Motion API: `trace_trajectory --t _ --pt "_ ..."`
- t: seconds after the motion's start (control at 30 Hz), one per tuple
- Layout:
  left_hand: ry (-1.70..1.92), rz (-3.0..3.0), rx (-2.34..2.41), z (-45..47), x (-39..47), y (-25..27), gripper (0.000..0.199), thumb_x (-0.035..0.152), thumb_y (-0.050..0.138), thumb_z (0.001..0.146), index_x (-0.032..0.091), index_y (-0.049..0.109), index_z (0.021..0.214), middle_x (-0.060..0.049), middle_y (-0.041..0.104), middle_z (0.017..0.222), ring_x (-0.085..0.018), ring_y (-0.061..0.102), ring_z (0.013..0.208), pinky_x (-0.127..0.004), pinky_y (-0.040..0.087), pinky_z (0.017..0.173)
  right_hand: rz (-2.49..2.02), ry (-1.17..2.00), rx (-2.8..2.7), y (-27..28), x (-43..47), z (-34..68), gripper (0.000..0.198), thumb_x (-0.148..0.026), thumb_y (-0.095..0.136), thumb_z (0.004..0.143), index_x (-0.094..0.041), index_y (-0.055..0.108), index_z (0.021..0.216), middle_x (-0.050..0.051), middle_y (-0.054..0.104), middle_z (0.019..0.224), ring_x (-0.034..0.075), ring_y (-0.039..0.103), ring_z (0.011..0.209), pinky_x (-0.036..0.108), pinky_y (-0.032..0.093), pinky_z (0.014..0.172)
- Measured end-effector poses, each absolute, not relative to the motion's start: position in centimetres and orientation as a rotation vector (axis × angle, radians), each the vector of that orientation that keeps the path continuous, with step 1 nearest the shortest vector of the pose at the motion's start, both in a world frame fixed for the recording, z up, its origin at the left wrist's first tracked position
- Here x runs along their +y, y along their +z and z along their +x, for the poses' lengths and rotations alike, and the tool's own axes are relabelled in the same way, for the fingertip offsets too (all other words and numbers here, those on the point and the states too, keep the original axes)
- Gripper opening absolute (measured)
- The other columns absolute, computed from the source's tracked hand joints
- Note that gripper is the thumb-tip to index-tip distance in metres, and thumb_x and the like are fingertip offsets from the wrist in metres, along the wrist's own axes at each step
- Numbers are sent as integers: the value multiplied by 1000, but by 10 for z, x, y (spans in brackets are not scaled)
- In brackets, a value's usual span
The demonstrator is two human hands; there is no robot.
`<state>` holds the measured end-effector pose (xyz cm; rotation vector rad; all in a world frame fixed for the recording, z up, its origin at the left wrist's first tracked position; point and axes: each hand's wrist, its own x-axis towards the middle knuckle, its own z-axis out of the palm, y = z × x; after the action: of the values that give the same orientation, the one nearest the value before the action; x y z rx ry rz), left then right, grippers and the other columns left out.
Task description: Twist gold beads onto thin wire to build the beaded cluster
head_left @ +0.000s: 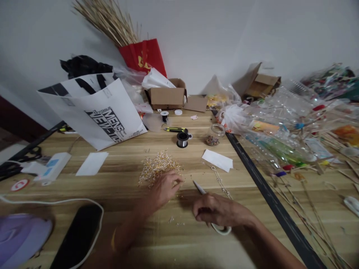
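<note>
My left hand (166, 186) is closed, thumb and fingers together at the near right edge of a pile of small gold and clear beads (157, 162). Anything between its fingertips is too small to make out. Over a pair of scissors (198, 186) is my right hand (215, 209), its fingers curled and closed. The scissor blades point away toward the beads, and a white handle shows below my wrist. Whether that hand grips anything is hidden. A beaded chain (219, 180) lies just beyond it. A few loose beads (179, 224) are scattered on the wood between my forearms.
Beyond the beads are a wire spool (182, 140), a utility knife (176, 130) and a glass jar (214, 136) of beads. White paper (217, 160) lies nearby. At left stand a white bag (98, 112) and power strip (54, 168). Plastic bottles (269, 116) crowd the right.
</note>
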<state>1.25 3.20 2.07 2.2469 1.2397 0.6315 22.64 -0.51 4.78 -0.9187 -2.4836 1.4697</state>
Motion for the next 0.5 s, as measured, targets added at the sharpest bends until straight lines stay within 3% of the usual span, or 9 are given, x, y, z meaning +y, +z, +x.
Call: trace_trajectory --t 0.17,0.33,0.5 --pt "439 2415 1218 2 2 10 9 18 56 82 18 64 76 -2 59 79 -17 52 82 -29 40 75 -1053 1633 -2274 44 5 240 11 -21 50 84 -14 59 83 -3 52 64 7 49 52 16 37 49" --pt "442 2516 1180 6 -5 3 10 19 53 86 18 63 84 -3 58 84 -18 49 85 -31 38 76 -1071 1520 -2351 55 11 244 15 -23 50 85 -13 58 79 -5 45 59 7 38 52 18 30 49" --pt "438 2576 1114 11 -3 -4 13 18 50 87 18 61 79 -3 57 82 -18 48 83 -30 38 75 -1086 1456 -2378 60 12 243 15 -23 48 86 -13 58 81 -5 44 62 8 37 55 19 29 51"
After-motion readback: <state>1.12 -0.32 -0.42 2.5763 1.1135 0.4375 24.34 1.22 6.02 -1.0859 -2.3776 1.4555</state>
